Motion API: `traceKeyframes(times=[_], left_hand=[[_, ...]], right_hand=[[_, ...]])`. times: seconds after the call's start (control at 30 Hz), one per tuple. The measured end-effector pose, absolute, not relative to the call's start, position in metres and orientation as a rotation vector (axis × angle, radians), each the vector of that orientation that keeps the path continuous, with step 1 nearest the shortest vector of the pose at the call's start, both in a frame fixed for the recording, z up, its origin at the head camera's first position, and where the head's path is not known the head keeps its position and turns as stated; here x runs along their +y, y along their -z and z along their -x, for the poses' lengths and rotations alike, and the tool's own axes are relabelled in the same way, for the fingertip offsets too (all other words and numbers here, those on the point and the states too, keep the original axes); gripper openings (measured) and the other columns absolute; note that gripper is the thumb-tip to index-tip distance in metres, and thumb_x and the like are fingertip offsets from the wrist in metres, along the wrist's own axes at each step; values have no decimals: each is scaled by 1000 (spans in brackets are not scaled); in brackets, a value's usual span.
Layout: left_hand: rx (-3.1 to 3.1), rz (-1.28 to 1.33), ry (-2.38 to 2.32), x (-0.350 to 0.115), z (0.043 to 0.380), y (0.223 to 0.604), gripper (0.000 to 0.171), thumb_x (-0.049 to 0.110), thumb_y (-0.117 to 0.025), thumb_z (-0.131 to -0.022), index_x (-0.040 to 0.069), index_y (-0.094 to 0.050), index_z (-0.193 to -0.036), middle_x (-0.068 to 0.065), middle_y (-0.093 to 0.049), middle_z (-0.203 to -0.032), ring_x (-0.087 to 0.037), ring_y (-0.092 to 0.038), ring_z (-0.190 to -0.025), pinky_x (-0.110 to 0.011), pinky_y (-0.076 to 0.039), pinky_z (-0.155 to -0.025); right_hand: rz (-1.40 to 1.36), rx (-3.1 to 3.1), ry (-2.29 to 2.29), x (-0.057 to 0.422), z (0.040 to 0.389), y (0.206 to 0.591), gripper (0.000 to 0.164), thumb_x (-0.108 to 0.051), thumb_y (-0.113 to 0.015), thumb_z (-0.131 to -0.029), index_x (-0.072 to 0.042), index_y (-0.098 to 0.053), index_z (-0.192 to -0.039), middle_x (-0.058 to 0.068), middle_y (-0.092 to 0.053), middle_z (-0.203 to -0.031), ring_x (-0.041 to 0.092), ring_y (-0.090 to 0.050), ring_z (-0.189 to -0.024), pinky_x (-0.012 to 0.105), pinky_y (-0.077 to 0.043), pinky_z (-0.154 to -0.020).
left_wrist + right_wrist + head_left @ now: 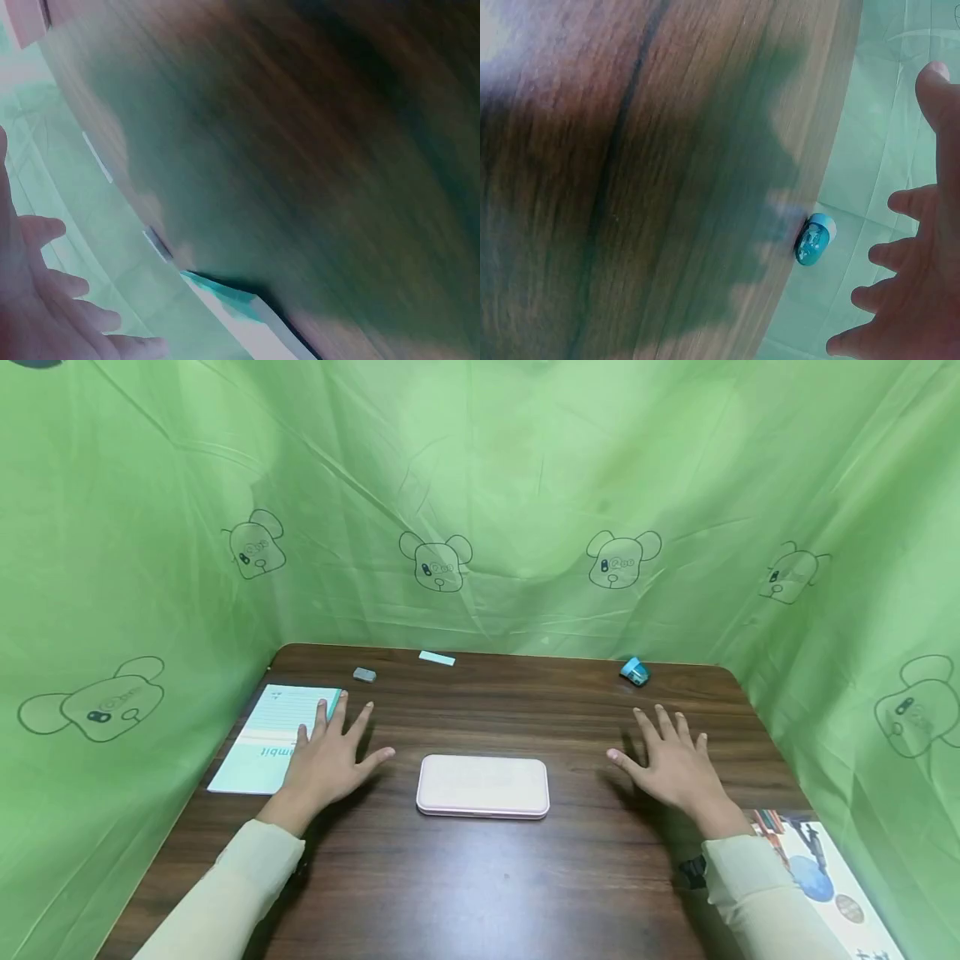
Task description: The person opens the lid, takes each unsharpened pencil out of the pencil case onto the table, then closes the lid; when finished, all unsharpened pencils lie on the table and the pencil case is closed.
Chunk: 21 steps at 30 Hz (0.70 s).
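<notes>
Brown wood-grain worktop (480,893) bears a pale-pink rounded rectangular case (483,787) between the left hand (327,762) and right hand (677,770), both spread wide.

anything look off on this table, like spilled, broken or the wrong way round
Nothing looks spilled or broken. The one mild oddity is the notepad at the left of the table: its large lettering looks upside down from the near side, though the left hand hides part of it.

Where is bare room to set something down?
Bare tabletop lies on the near side of the pink case, between it and the right hand, and along the back between the pale strip and blue sharpener. Crowded: the left side, with notebook, gray block and left hand.
</notes>
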State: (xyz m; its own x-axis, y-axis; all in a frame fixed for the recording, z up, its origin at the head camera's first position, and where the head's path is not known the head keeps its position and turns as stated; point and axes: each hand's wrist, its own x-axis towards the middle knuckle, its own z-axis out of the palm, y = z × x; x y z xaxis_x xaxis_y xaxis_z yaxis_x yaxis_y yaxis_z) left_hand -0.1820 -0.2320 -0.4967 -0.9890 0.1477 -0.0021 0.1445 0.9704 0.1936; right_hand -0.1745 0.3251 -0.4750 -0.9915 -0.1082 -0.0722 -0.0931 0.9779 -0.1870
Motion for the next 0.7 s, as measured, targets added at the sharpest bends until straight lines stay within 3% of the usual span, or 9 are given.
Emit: traceKeyframes(times=[0.13, 0.23, 0.3, 0.43, 0.57, 0.7], left_hand=[[3099, -381, -333, -215, 176, 493, 91, 76, -52, -107, 15, -39, -174, -29, -24, -182, -61, -27, -165, -84, -29, -124], [3048, -634, -378, -188, 169, 489, 82, 69, -59, -108, 12, -52, -166, -27, -46, -173, -55, -47, -156, -75, -41, -122], [2979, -801, -388, -166, 164, 487, 81, 68, -63, -106, 12, -55, -164, -24, -53, -168, -50, -54, -153, -71, -45, -122], [2856, -996, -348, -131, 158, 488, 89, 70, -70, -100, 17, -50, -168, -21, -53, -169, -46, -53, -154, -69, -44, -124], [2809, -1071, -335, -120, 161, 495, 88, 55, -83, -94, 17, -49, -166, -16, -58, -163, -41, -56, -151, -62, -48, -122], [2809, -1119, -339, -117, 162, 499, 81, 41, -85, -89, 14, -51, -157, -13, -62, -156, -40, -58, -148, -58, -50, -122]], right_hand=[[221, 3033, 318, 309, 171, 472, 102, -79, -47, -107, -12, -20, -179, 34, -12, -182, 70, -10, -163, 92, -9, -121], [380, 2989, 404, 276, 167, 471, 95, -72, -56, -108, -13, -28, -177, 32, -18, -182, 66, -16, -164, 89, -15, -122], [535, 2943, 462, 248, 163, 473, 93, -69, -63, -105, -14, -35, -175, 30, -24, -181, 62, -22, -165, 86, -20, -124], [797, 2840, 491, 196, 154, 480, 95, -64, -76, -100, -11, -43, -171, 27, -32, -180, 55, -27, -167, 78, -23, -129], [938, 2814, 369, 168, 149, 491, 94, -59, -77, -100, -11, -41, -172, 24, -39, -177, 48, -35, -167, 73, -28, -131], [1001, 2850, 232, 159, 147, 499, 92, -56, -75, -99, -13, -41, -173, 24, -49, -171, 47, -45, -161, 69, -34, -131]])
